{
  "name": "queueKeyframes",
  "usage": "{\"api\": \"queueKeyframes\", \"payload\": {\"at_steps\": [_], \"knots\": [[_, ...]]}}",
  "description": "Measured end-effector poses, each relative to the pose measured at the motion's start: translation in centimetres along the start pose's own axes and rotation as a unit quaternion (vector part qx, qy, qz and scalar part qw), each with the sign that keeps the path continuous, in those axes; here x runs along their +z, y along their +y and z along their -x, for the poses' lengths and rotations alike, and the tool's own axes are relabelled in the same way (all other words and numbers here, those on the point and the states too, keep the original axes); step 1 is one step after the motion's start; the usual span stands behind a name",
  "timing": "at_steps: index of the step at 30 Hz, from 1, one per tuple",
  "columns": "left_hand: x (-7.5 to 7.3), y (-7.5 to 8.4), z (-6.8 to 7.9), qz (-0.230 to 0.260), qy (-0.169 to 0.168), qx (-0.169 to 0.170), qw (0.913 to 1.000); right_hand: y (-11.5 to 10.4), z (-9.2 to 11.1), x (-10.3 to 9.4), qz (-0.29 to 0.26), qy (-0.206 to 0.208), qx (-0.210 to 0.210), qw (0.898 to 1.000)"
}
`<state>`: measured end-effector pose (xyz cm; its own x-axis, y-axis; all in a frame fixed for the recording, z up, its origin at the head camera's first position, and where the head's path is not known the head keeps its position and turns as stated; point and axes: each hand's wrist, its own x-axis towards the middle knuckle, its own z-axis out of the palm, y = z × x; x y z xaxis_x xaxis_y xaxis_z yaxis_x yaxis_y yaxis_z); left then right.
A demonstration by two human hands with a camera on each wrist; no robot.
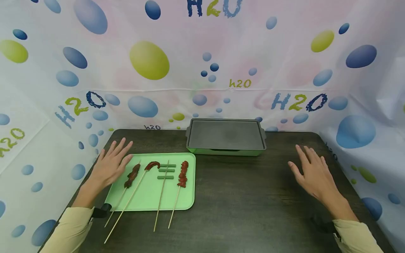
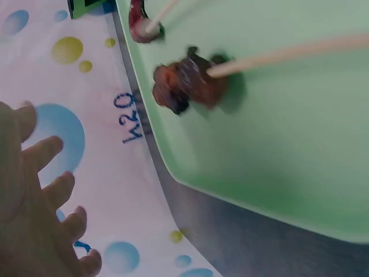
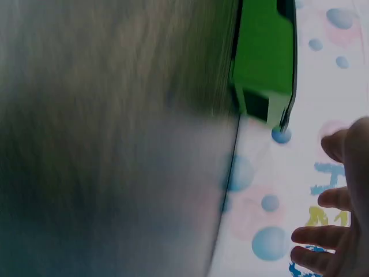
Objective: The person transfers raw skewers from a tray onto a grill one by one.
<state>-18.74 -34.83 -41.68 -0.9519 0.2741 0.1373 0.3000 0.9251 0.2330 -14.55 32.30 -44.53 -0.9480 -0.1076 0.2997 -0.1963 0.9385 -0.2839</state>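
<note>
Backdrop point(image 1: 180, 21): a white cloth, tinged pink in patches, is hung behind the worktop point(image 1: 240, 196) and seen along both its sides.
Bubbles point(image 1: 149, 60): ovals in yellow-green, pale blue and dark blue are scattered over the cloth in mixed sizes.
Lettering point(image 1: 299, 102): "H2O" is printed repeatedly in blues and yellow-green, at various slants.
Crease point(image 1: 177, 90): the cloth is crossed by a faint horizontal line.
Worktop finish: a dark, faintly grained surface is shown, its far corners rounded.
</note>
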Motion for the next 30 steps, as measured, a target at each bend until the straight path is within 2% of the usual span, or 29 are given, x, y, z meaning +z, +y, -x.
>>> {"api": "queueKeyframes", "payload": {"at_steps": [5,9,12,15,17,19,22,26,30], "knots": [[0.4,-1.8,0.9,0.040,-0.039,0.007,0.9984,-2.4,1.9,0.6,-0.091,0.039,0.012,0.995],[1.2,-3.9,2.4,0.126,-0.081,0.015,0.9886,-4.6,3.2,1.2,-0.155,0.049,0.006,0.987],[1.9,-5.3,3.7,0.185,-0.103,0.019,0.9772,-6.3,3.9,1.7,-0.191,0.039,0.007,0.981],[2.3,-6.4,5.0,0.212,-0.106,0.026,0.9711,-7.9,4.4,2.1,-0.247,-0.001,0.025,0.969],[2.7,-7.2,5.8,0.225,-0.094,0.037,0.9690,-8.8,4.6,2.4,-0.301,-0.039,0.042,0.952],[2.9,-7.6,6.6,0.241,-0.085,0.045,0.9657,-9.8,4.6,2.8,-0.357,-0.076,0.058,0.929],[3.1,-7.9,7.3,0.260,-0.076,0.053,0.9613,-11.1,4.7,3.3,-0.440,-0.127,0.071,0.886],[3.3,-6.9,7.5,0.264,-0.088,0.046,0.9593,-12.7,5.4,3.8,-0.518,-0.193,0.075,0.830],[3.9,-4.7,7.1,0.257,-0.095,0.044,0.9606,-14.0,6.1,4.1,-0.563,-0.247,0.082,0.784]]}}
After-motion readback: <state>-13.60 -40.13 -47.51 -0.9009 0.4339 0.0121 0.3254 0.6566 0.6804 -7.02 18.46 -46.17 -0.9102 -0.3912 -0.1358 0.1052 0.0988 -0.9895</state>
